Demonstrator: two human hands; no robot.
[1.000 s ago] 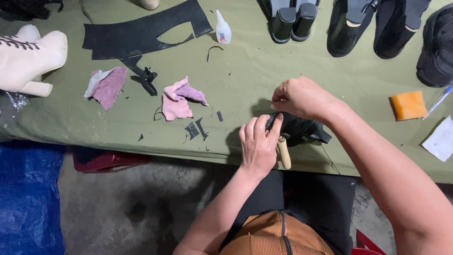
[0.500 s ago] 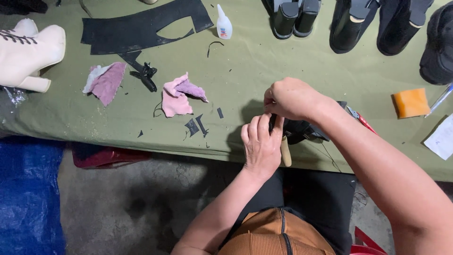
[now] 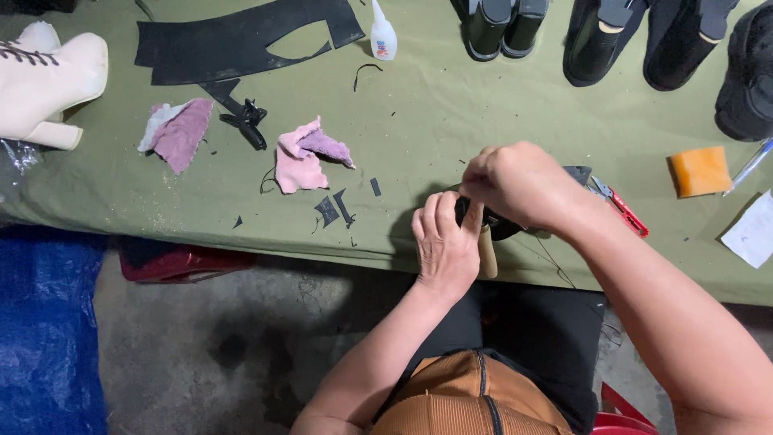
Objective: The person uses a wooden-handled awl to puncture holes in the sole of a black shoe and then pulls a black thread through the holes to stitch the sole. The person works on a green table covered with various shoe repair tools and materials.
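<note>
At the front edge of the green table, my left hand grips a small black shoe piece from below, and a pale wooden handle sticks out beside its fingers. My right hand presses down on the same black piece from above, fingers closed on it. Most of the piece is hidden between the two hands.
Red-handled snips lie right of my hands. Pink cloth scraps, black offcuts, a black sheet, a glue bottle, a cream boot, black boots and an orange sponge are spread about.
Both hands stay on the black piece and shift slightly. The right hand has lowered over the left fingers, and the red-handled snips now show beside it.
</note>
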